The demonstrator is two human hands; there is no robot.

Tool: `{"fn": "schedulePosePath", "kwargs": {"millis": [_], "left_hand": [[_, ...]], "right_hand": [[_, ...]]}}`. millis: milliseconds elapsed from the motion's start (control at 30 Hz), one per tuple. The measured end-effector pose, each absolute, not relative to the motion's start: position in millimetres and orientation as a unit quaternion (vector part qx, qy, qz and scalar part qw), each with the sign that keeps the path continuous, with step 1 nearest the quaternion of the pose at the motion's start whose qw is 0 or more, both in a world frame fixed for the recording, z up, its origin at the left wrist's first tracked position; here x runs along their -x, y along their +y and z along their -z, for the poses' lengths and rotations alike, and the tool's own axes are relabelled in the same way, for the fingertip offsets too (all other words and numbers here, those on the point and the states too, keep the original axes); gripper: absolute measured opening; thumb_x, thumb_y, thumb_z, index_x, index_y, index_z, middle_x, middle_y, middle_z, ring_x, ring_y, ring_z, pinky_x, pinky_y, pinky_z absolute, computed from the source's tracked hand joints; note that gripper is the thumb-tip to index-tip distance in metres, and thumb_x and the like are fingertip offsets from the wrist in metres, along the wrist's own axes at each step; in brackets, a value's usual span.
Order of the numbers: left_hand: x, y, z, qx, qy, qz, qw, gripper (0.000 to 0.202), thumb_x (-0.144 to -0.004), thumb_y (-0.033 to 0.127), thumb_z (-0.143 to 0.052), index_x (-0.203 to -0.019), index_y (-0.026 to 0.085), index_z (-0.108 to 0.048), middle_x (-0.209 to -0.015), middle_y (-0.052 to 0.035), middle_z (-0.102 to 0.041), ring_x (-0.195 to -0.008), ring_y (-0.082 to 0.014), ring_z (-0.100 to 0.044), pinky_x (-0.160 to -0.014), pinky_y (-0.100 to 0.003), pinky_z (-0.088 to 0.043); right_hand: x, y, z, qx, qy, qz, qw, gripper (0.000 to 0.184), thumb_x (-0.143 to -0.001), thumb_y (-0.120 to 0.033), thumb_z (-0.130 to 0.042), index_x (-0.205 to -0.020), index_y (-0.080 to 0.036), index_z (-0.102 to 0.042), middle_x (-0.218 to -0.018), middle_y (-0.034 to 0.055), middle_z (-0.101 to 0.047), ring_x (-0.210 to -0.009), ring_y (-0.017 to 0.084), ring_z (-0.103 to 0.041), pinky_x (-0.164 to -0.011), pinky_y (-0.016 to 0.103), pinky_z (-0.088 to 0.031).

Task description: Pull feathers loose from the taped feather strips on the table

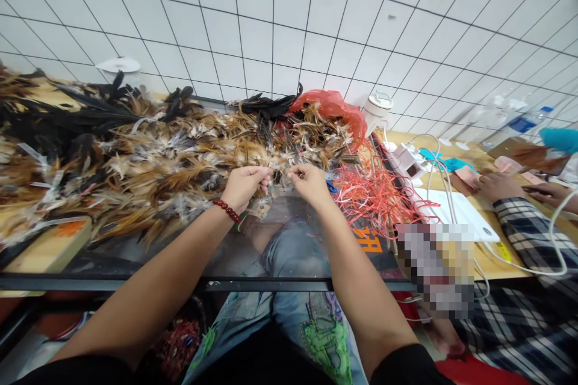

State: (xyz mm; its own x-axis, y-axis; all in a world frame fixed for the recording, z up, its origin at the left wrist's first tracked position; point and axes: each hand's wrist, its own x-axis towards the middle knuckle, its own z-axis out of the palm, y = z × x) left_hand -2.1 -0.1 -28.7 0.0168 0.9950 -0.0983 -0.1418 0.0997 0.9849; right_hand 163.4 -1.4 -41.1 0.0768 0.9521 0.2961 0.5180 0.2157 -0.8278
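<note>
Both my hands are over the near edge of a wide heap of brown, cream and black feathers (pixel 180 162). My left hand (pixel 247 187), with a dark red bead bracelet (pixel 227 209) at the wrist, is closed in a pinch. A short gap to the right, my right hand (pixel 309 183) pinches thumb against finger. Whatever is between the fingertips is too small to make out against the feathers. Just right of my right hand lie a small blue item (pixel 332 186) and a tangle of pink-red strips (pixel 372 192).
A red plastic bag (pixel 327 102) and a white lidded cup (pixel 378 107) stand at the back. White cables run over a white flat box (pixel 469 216) on the right. Beside it, a co-worker's hand (pixel 499 185) rests on the table. The glass tabletop ends at a dark front edge (pixel 271 284).
</note>
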Motion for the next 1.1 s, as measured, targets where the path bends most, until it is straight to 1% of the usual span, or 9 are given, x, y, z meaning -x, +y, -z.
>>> {"fn": "schedulePosePath", "kwargs": {"millis": [100,233,333,400,567,767,867,967,1100], "left_hand": [[3,1,30,-0.441,0.486,-0.504,0.562,0.023,-0.057,0.031,-0.079,-0.061,0.011,-0.068,-0.056,-0.0028,-0.060,-0.047,-0.0078,-0.050,-0.047,-0.021,-0.042],[4,2,32,-0.445,0.481,-0.502,0.564,0.024,-0.057,0.031,-0.079,-0.060,0.011,-0.067,-0.055,-0.0024,-0.060,-0.047,-0.0077,-0.051,-0.048,-0.021,-0.042],[4,3,33,-0.447,0.483,-0.496,0.567,0.025,-0.056,0.032,-0.079,-0.061,0.011,-0.067,-0.054,-0.0020,-0.059,-0.046,-0.0074,-0.049,-0.047,-0.021,-0.041],[4,2,33,-0.450,0.483,-0.489,0.570,0.026,-0.055,0.033,-0.080,-0.061,0.011,-0.067,-0.054,-0.0021,-0.059,-0.046,-0.0072,-0.048,-0.046,-0.021,-0.039],[4,0,32,-0.467,0.490,-0.465,0.571,0.029,-0.052,0.035,-0.081,-0.057,0.011,-0.066,-0.052,-0.0016,-0.057,-0.044,-0.0069,-0.046,-0.043,-0.020,-0.036],[3,-2,30,-0.506,0.498,-0.438,0.552,0.028,-0.058,0.039,-0.076,-0.056,0.013,-0.065,-0.050,-0.0003,-0.053,-0.043,-0.0062,-0.040,-0.042,-0.020,-0.030],[3,-4,29,-0.539,0.486,-0.421,0.544,0.030,-0.061,0.041,-0.072,-0.053,0.014,-0.061,-0.050,0.0006,-0.050,-0.044,-0.0071,-0.038,-0.044,-0.021,-0.028],[3,-5,29,-0.575,0.461,-0.399,0.545,0.035,-0.065,0.044,-0.068,-0.050,0.016,-0.054,-0.046,0.0027,-0.042,-0.044,-0.0074,-0.034,-0.044,-0.022,-0.022],[4,-4,31,-0.591,0.439,-0.380,0.560,0.019,-0.066,0.033,-0.065,-0.063,0.015,-0.062,-0.049,0.0038,-0.041,-0.046,-0.0074,-0.032,-0.045,-0.021,-0.021]], "right_hand": [[-162,-3,45,0.585,-0.679,-0.208,0.391,0.008,-0.070,-0.020,-0.067,-0.075,-0.022,-0.072,-0.076,0.0007,-0.066,-0.068,0.014,-0.054,-0.073,0.028,-0.043],[-148,-8,51,0.562,-0.732,-0.182,0.340,0.021,-0.070,-0.023,-0.069,-0.090,-0.024,-0.073,-0.084,0.0019,-0.064,-0.079,0.017,-0.055,-0.076,0.028,-0.044],[-141,-10,53,0.555,-0.750,-0.155,0.324,0.012,-0.076,-0.020,-0.062,-0.081,-0.022,-0.073,-0.081,0.0025,-0.061,-0.081,0.017,-0.055,-0.077,0.027,-0.043],[-141,-10,52,0.555,-0.746,-0.147,0.338,0.013,-0.079,-0.019,-0.058,-0.077,-0.022,-0.071,-0.081,0.0026,-0.060,-0.080,0.016,-0.054,-0.076,0.027,-0.042],[-146,-11,44,0.539,-0.733,-0.149,0.388,0.010,-0.081,-0.020,-0.057,-0.078,-0.021,-0.067,-0.082,0.0018,-0.063,-0.076,0.015,-0.055,-0.073,0.026,-0.041],[-148,-11,40,0.537,-0.711,-0.170,0.422,0.011,-0.083,-0.026,-0.060,-0.075,-0.020,-0.066,-0.078,0.0010,-0.062,-0.074,0.014,-0.055,-0.070,0.025,-0.040],[-147,-10,40,0.521,-0.715,-0.175,0.433,0.013,-0.085,-0.022,-0.056,-0.076,-0.020,-0.066,-0.080,0.0020,-0.064,-0.077,0.015,-0.056,-0.075,0.026,-0.041],[-146,-11,39,0.507,-0.730,-0.159,0.430,0.016,-0.087,-0.021,-0.052,-0.078,-0.020,-0.066,-0.085,0.0032,-0.066,-0.083,0.016,-0.058,-0.080,0.027,-0.041],[-146,-13,37,0.504,-0.727,-0.143,0.444,0.016,-0.088,-0.026,-0.054,-0.080,-0.021,-0.066,-0.087,0.0032,-0.066,-0.086,0.017,-0.059,-0.082,0.029,-0.042]]}}
